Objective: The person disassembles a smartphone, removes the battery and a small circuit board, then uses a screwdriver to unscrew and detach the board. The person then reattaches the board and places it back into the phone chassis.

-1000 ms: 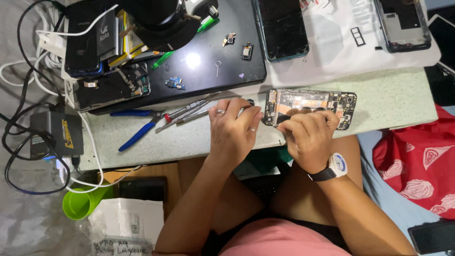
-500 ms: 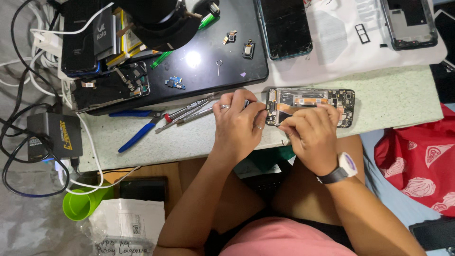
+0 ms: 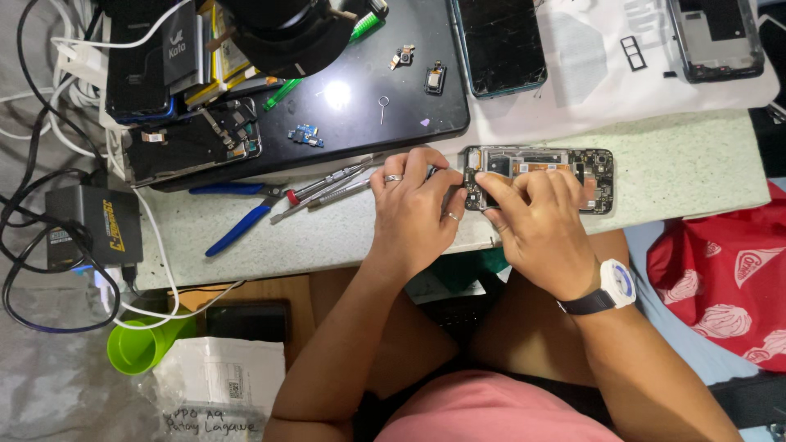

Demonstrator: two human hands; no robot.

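An opened phone with its back cover off [image 3: 536, 176], circuit boards exposed, is laid lengthwise near the front edge of a pale speckled worktop [image 3: 679, 164], just right of centre. The right hand [image 3: 536, 225] is rested over the phone's lower left part, fingers bent and pressed narrowly onto the board; whether anything is pinched under them cannot be told. A white wristwatch [image 3: 614, 286] is worn on that wrist. The left hand [image 3: 413, 213] is set just beside the phone's left end, fingers curled close together around what seems a thin tool, its tip hidden at the phone's edge; rings are seen on two fingers. Left of this hand, several slim screwdrivers [image 3: 327, 184] are laid in a loose bunch, and blue-handled pliers [image 3: 241, 221] are placed further left. Behind the hands a black mat [image 3: 360, 106] is spread, with small loose parts on it: two camera modules [image 3: 417, 69], a small blue board [image 3: 307, 135], a pin tool [image 3: 383, 106]. A second dismantled phone [image 3: 192, 147] is seen at the mat's left edge, beneath a stack of dark devices. A phone with cracked glass [image 3: 499, 45] is placed at the top, and a bare phone frame [image 3: 716, 37] top right on white paper. A black power adapter [image 3: 94, 225] with cables is seen far left, a green cup [image 3: 147, 348] lower left, red patterned fabric [image 3: 725, 278] at the right.
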